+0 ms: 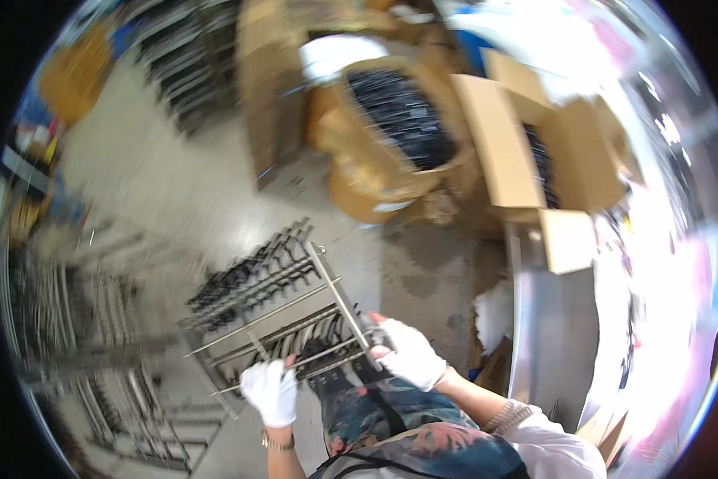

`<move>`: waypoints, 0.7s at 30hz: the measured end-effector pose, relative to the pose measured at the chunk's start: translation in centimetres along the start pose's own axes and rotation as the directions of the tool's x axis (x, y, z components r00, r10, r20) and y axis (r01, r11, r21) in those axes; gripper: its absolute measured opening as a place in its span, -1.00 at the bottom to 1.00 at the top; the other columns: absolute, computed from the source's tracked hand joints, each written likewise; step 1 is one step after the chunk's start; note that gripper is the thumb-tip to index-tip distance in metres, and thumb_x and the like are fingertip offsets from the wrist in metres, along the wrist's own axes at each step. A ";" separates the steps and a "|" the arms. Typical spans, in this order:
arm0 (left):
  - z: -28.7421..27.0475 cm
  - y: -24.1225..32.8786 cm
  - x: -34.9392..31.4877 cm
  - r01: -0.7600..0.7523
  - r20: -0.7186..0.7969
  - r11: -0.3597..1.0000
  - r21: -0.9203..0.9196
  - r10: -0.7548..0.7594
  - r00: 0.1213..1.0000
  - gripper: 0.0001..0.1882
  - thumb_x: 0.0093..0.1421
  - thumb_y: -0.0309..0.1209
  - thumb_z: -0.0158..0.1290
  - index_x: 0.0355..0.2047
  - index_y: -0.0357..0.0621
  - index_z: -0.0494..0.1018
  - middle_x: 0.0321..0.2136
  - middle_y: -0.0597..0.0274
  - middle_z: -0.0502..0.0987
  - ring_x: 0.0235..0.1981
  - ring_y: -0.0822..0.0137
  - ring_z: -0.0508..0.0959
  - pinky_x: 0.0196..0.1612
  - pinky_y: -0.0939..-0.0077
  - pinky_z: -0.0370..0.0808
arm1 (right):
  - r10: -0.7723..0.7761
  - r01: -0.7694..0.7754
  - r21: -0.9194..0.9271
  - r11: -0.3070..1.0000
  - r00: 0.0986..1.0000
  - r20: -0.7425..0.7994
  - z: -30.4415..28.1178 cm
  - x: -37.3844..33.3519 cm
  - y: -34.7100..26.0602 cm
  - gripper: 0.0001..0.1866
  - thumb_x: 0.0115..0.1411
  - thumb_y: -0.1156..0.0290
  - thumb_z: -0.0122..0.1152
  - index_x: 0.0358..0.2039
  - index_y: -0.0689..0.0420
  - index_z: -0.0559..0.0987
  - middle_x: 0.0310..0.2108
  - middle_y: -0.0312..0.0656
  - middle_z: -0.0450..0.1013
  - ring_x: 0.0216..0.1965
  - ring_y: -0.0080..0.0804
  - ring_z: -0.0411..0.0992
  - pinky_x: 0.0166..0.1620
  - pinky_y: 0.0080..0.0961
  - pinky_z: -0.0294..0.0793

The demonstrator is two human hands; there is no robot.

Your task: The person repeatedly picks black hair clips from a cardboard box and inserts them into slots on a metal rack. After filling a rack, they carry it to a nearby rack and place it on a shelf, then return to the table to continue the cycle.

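A metal rack frame (339,294) is held tilted in front of my body, with rows of small dark curved parts (251,279) along its bars. My left hand (269,391), in a white glove with bare fingertips, is closed on the rack's near bar. On the rack's right side rail, my gloved right hand (407,353) grips close to the near corner. Blur hides the exact kind of the dark parts.
Several similar racks (123,351) stand on the left, blurred. Ahead, a round brown drum (359,188) holds many black pieces. To the right, an open cardboard box (499,152) with dark pieces sits by a metal-sided bench (555,327). More racks (187,60) stand far left.
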State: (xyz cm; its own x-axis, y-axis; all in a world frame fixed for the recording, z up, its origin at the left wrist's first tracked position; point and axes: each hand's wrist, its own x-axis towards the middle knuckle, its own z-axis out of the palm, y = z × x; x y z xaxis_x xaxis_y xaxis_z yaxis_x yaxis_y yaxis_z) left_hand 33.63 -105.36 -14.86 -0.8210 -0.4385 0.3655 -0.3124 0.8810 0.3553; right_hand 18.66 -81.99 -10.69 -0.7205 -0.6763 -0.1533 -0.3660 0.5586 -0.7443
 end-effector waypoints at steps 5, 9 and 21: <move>-7.8 16.5 9.7 -0.510 -0.349 0.857 0.073 0.501 0.792 -0.84 0.12 -0.50 0.26 -0.28 -0.08 0.53 -0.64 0.23 0.19 -0.60 0.14 0.23 -0.44 0.20 0.16 | 0.015 0.154 0.504 0.850 0.949 -0.315 -14.2 -7.2 -3.1 -0.05 0.20 -0.09 0.24 0.40 0.25 0.12 0.18 0.09 0.35 0.11 -0.17 0.41 0.16 -0.31 0.39; -10.5 30.1 12.6 -0.732 -0.459 0.682 0.012 0.654 0.601 -0.81 0.19 -0.42 0.23 -0.51 -0.13 0.46 -0.67 0.23 0.19 -0.64 0.12 0.21 -0.47 0.20 0.15 | 0.222 0.352 0.744 0.568 0.805 -0.550 -23.3 -16.0 -3.1 0.16 -0.02 -0.34 0.39 0.35 0.21 0.18 -0.09 -0.27 0.35 -0.09 -0.50 0.32 0.01 -0.49 0.35; -1.8 56.4 12.0 -0.667 -0.283 -0.276 -0.692 0.954 -0.100 -0.63 -0.05 -0.41 0.31 -0.17 -0.12 0.57 -0.04 0.07 0.51 -0.06 0.02 0.52 -0.04 0.18 0.43 | -0.265 -0.673 -0.105 0.732 -0.139 -0.954 -37.0 -36.2 3.2 -0.15 -0.21 0.21 0.59 0.09 0.30 0.45 -0.23 -0.07 0.49 -0.21 -0.24 0.51 -0.08 -0.41 0.49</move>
State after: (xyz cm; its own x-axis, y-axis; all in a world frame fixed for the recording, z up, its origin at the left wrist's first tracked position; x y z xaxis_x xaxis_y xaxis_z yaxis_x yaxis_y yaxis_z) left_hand 7.02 -61.21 11.07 -0.0803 0.8341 0.5457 0.9645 -0.0732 0.2538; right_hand 21.80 -37.99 16.52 -0.3649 0.4046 0.8385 0.1552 0.9145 -0.3738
